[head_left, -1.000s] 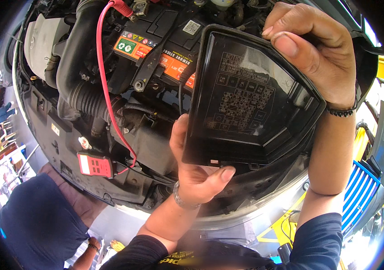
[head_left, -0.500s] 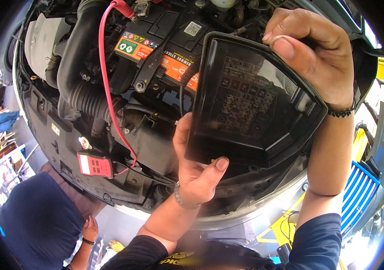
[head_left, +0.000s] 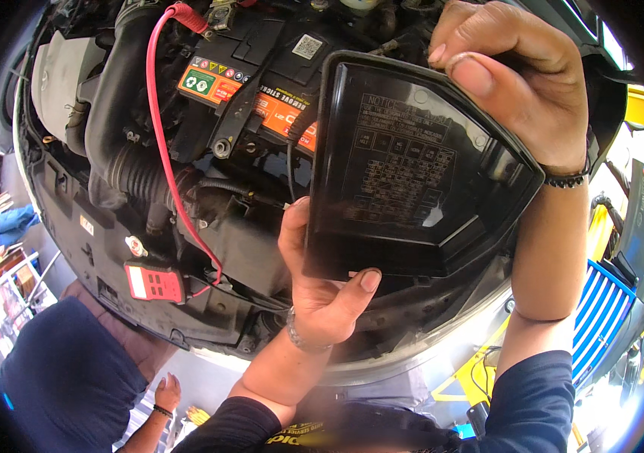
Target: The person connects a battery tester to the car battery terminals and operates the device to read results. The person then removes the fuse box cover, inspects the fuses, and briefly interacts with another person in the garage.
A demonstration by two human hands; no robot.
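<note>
My left hand point(head_left: 322, 302) grips the lower left of a black plastic fuse box cover point(head_left: 397, 226), its thumb at the bottom edge. With my right hand point(head_left: 514, 90) I pinch the cover's upper right edge between thumb and fingers. The underside faces me, showing a printed diagram. Behind it sits a car battery point(head_left: 250, 53) with an orange label, a metal bracket across it. A red cable point(head_left: 160, 128) hangs from a clamp at the battery's upper left; a red handheld tester point(head_left: 154, 282) lies on the front panel to the lower left.
A ribbed intake hose point(head_left: 133, 166) and grey engine cover point(head_left: 61, 83) are on the left. A co-worker in dark clothing point(head_left: 65, 362) stands at lower left; another person point(head_left: 5, 234) is farther off. A blue slatted object point(head_left: 601, 317) and yellow frame point(head_left: 465, 377) lie beyond the bumper.
The engine bay sits slightly farther left in view, and the cover tilts a little, its diagram clearer than half a second ago. The co-worker's hand has shifted at lower left.
</note>
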